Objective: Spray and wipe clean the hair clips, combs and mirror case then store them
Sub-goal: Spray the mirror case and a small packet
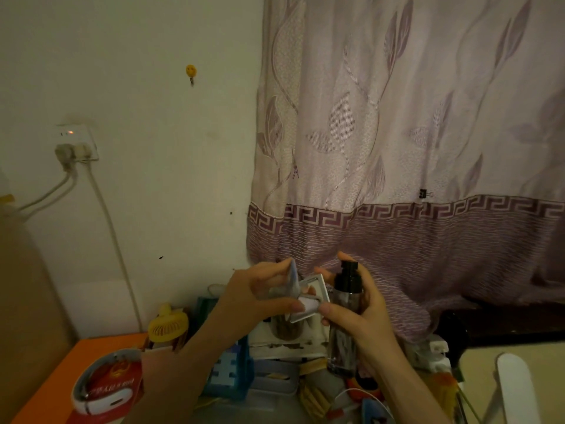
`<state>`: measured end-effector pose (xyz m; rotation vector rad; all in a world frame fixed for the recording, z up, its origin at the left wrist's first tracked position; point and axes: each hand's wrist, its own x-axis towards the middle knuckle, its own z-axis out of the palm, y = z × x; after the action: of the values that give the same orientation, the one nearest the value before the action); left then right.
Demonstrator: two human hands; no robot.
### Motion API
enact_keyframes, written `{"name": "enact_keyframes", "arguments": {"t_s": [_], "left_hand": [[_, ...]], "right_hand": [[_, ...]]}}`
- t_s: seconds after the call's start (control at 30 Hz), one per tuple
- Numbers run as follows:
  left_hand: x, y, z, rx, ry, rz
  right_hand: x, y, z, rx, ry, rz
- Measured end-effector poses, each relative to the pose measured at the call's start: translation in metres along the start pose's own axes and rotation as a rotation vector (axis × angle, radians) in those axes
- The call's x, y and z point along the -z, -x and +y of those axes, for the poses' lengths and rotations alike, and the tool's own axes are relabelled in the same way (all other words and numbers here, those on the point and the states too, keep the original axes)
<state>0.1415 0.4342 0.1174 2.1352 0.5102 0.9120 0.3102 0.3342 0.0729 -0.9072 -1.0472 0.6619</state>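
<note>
Fingers (298, 307) pinch mirror case (312, 296) beside unlabelled spray bottle (344, 319).

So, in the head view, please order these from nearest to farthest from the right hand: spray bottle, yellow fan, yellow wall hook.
1. Spray bottle: inside the right hand, held upright.
2. Yellow fan: lower left, beyond the left forearm.
3. Yellow wall hook: high on the wall, upper left.

Left hand (253, 296) holds the open mirror case (308, 296), perhaps with a cloth; right hand (363, 313) grips the spray bottle (345, 316).

mirror case (308, 298) partly hidden, perhaps open
</note>
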Motion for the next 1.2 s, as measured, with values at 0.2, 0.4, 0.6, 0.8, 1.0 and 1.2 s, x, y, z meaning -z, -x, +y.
{"name": "enact_keyframes", "arguments": {"t_s": [0.2,0.4,0.6,0.8,1.0,1.2], "left_hand": [[-0.013,0.000,-0.006,0.052,0.058,-0.011],[-0.018,-0.008,0.003,-0.034,-0.082,-0.094],[-0.020,-0.011,-0.005,-0.023,-0.012,-0.091],[-0.024,-0.015,-0.011,0.025,0.060,-0.044],[-0.026,-0.014,-0.021,0.098,0.196,0.033],[-0.026,-0.012,-0.025,0.171,0.294,0.068]], "right_hand": [[-0.001,0.001,0.010,-0.049,-0.037,0.027],[0.004,0.002,0.016,-0.069,-0.092,0.018],[0.006,0.003,0.019,-0.074,-0.123,0.012],[0.008,0.002,0.020,-0.089,-0.144,0.025],[0.009,0.003,0.019,-0.109,-0.168,0.016],[0.004,0.004,0.018,-0.115,-0.215,0.019]]}}
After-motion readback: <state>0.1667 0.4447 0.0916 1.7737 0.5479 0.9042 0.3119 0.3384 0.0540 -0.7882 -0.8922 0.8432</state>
